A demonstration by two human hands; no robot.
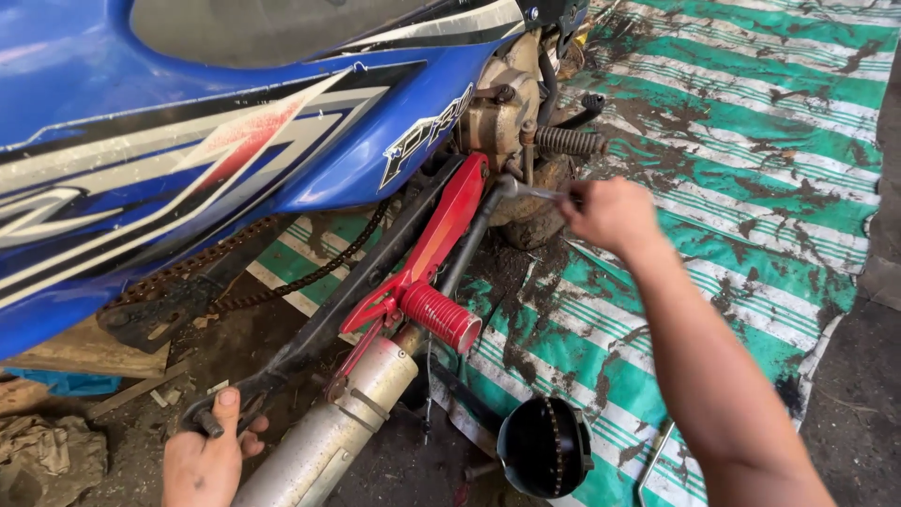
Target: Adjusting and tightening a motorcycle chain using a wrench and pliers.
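A blue motorcycle fairing [188, 141] with white, black and red graphics fills the far left of the scene, and a rusty drive chain [282, 277] is seen hanging below it. A red footrest bracket [436, 244] with a ribbed red peg [441, 316] runs diagonally through the middle, and a silver exhaust pipe [328, 437] lies beneath it toward the near side. A dirty engine casing [502, 108] sits at the far centre, partly screened by the bracket and a black frame bar [366, 282]. A green and white striped tarp [751, 188], smeared with dark grease, is spread on the right, and a black round cover [544, 446] is laid on its near edge. A crumpled rag [47, 460] lies at the near left.

A slim, shiny metal wrench [535, 192] is gripped in the closed right hand [610, 216], just right of the engine casing; its far end is set against a fitting below the casing. The left hand [202, 460], at the near left, is wrapped around the lower end of the black frame bar, the thumb pressed on top.
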